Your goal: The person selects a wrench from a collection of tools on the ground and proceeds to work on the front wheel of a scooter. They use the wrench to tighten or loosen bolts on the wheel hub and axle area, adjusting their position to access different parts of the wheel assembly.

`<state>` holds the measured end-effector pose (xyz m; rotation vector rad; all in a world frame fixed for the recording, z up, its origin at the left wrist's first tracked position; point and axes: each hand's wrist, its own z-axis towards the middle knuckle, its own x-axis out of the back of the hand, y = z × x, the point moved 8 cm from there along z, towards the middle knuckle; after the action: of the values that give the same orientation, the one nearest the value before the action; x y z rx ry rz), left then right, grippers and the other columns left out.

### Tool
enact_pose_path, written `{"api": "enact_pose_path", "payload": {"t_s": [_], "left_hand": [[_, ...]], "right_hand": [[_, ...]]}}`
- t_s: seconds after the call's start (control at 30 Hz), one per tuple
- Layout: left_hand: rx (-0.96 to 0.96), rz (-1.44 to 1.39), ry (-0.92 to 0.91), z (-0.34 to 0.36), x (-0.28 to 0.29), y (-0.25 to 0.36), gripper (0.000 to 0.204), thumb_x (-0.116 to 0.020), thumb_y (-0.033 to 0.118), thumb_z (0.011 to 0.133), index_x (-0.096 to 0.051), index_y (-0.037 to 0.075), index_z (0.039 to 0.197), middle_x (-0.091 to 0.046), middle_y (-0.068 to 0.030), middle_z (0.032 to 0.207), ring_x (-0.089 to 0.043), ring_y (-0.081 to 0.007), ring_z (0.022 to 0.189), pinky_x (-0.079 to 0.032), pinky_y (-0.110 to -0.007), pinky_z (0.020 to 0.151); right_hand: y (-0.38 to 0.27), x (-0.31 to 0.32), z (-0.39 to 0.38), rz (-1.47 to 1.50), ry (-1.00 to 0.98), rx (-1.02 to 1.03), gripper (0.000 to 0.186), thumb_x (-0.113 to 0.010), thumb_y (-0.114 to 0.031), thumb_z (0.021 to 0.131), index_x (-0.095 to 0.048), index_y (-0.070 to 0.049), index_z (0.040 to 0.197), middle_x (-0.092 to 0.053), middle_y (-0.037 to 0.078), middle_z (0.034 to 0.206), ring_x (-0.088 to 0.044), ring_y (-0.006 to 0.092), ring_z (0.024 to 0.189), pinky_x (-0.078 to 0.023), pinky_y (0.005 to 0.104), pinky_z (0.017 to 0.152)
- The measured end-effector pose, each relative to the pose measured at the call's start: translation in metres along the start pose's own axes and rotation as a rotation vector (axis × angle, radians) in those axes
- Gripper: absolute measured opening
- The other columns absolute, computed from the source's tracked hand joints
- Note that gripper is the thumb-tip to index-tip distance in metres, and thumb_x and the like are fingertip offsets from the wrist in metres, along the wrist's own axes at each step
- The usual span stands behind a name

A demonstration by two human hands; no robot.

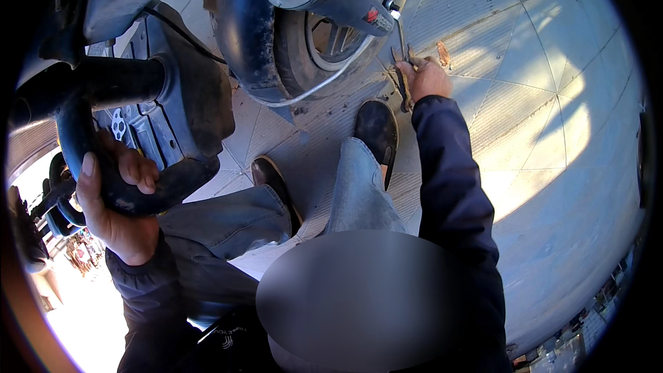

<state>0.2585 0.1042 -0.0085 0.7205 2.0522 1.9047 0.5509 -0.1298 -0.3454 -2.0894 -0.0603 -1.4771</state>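
Observation:
At the left, my left hand is wrapped round a thick black curved bar on a motorbike-like vehicle. Its thumb lies along one side and the fingers curl round the other. My right hand is low by the wheel, closed on what looks like pliers, partly hidden by the fingers. Close to the pliers' upper end runs a silver-grey cable, bowed across the tyre toward a dark fork leg.
A black fender covers part of the wheel. Behind the bar sits a dark plastic tray with a perforated metal piece. My shoes stand on the dusty tiled floor. A brown scrap lies beyond my right hand.

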Motion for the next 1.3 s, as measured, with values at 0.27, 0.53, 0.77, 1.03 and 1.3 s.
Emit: {"api": "enact_pose_path", "payload": {"t_s": [0.27,0.53,0.77,1.03,1.3], "left_hand": [[-0.007,-0.004,-0.001,0.0,-0.001,0.001,0.043,-0.054,0.04,0.091,-0.049,0.001,0.108,-0.05,-0.0051,0.064,-0.05,-0.0144,0.053,-0.043,-0.028,0.06],[-0.007,-0.013,-0.007,0.0,-0.002,0.002,0.04,-0.053,0.038,0.092,-0.05,0.001,0.108,-0.05,-0.0053,0.065,-0.05,-0.014,0.055,-0.041,-0.027,0.061],[0.015,-0.073,-0.005,0.0,-0.002,-0.002,0.038,-0.053,0.036,0.093,-0.051,0.001,0.107,-0.049,-0.0057,0.065,-0.049,-0.0145,0.055,-0.041,-0.027,0.06],[-0.006,-0.044,-0.006,0.0,-0.001,0.0,0.038,-0.054,0.036,0.092,-0.05,0.001,0.106,-0.05,-0.0059,0.065,-0.049,-0.0147,0.055,-0.042,-0.027,0.06],[0.009,-0.059,0.029,-0.003,-0.002,0.0,0.037,-0.053,0.036,0.093,-0.049,0.001,0.106,-0.049,-0.0057,0.065,-0.048,-0.014,0.055,-0.04,-0.027,0.06]], "right_hand": [[0.003,0.031,0.087,-0.256,0.201,0.134,0.025,-0.061,-0.039,0.088,-0.069,-0.018,0.099,-0.063,0.006,0.101,-0.061,0.0279,0.096,-0.051,0.0406,0.078],[-0.028,0.029,0.084,-0.408,0.203,0.392,0.026,-0.054,-0.026,0.093,-0.059,-0.01,0.113,-0.06,0.009,0.107,-0.06,0.0285,0.099,-0.052,0.0396,0.079],[-0.019,0.043,0.078,-0.162,0.378,0.428,0.023,-0.055,-0.025,0.093,-0.059,-0.011,0.112,-0.061,0.008,0.108,-0.063,0.0308,0.092,-0.053,0.0417,0.074],[0.015,0.053,0.058,-0.04,0.417,0.472,0.02,-0.058,-0.024,0.093,-0.063,-0.01,0.105,-0.064,0.012,0.102,-0.064,0.0342,0.081,-0.053,0.0417,0.069],[0.004,0.03,-0.024,0.35,-0.057,0.066,0.031,-0.056,-0.028,0.09,-0.063,0.001,0.079,-0.06,0.017,0.061,-0.062,0.0278,0.059,-0.048,0.04,0.058]]}}
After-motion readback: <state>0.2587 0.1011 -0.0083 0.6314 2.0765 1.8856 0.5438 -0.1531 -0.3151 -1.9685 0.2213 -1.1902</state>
